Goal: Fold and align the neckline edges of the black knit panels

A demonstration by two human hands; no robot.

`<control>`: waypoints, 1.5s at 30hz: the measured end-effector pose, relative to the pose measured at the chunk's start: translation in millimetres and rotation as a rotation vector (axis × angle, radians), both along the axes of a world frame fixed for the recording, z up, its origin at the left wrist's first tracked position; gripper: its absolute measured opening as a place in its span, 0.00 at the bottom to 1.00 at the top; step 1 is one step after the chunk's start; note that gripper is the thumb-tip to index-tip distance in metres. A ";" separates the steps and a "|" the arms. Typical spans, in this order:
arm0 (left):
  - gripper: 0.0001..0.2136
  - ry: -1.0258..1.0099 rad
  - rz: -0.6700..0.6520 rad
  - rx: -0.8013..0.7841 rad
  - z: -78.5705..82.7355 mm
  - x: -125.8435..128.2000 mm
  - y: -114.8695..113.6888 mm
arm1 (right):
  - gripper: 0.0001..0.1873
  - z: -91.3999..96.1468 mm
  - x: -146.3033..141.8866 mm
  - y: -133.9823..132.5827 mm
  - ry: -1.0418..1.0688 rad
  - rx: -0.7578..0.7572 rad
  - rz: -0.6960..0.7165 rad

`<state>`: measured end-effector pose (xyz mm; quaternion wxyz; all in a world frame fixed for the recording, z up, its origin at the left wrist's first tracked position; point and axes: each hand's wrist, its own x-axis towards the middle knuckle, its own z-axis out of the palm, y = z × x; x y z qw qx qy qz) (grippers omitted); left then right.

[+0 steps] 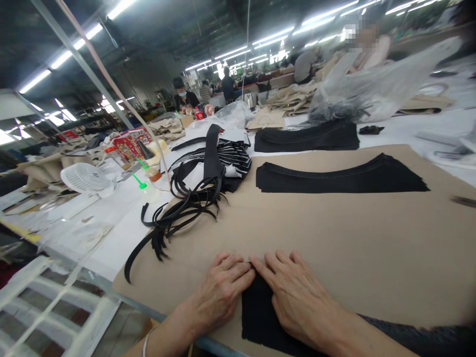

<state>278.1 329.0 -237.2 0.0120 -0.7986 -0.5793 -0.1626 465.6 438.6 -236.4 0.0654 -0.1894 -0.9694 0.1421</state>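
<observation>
Both my hands rest on a black fabric piece (256,317) lying on brown cardboard sheet (334,238) at the table's near edge. My left hand (221,290) lies flat on the piece's left edge, fingers stretched toward its top corner. My right hand (293,292) lies flat on the fabric, fingers pointing left, fingertips meeting those of the left hand at the corner. Neither hand grips anything. The fabric runs on to the right under my right forearm.
A stack of curved black fabric pieces (342,178) lies further back on the cardboard, another stack (308,136) behind it. A tangle of black strips (186,208) sits left of centre. A white fan (85,179), plastic bags (372,89) and other workers are beyond.
</observation>
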 end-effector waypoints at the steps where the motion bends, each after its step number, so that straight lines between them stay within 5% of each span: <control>1: 0.17 -0.013 0.008 -0.002 1.0 0.7 0.0 | 0.37 5.7 2.2 2.7 -0.025 -0.055 -0.012; 5: 0.13 -0.097 0.078 -0.069 10.1 7.7 1.5 | 0.34 16.7 17.9 9.7 -0.081 -0.238 -0.114; 10: 0.08 -0.220 0.218 -0.101 29.2 29.9 14.6 | 0.24 11.9 25.5 9.0 -0.081 -0.265 -0.176; 19: 0.13 -0.155 0.079 -0.324 29.7 43.6 42.8 | 0.07 19.0 26.0 12.5 -0.073 -0.287 -0.200; 34: 0.18 -0.259 0.033 -0.342 23.9 52.6 42.6 | 0.07 11.1 34.2 12.5 -0.019 -0.326 -0.227; 45: 0.18 -0.145 -0.067 -0.344 17.8 44.8 40.3 | 0.11 5.7 45.3 3.2 0.043 -0.254 -0.172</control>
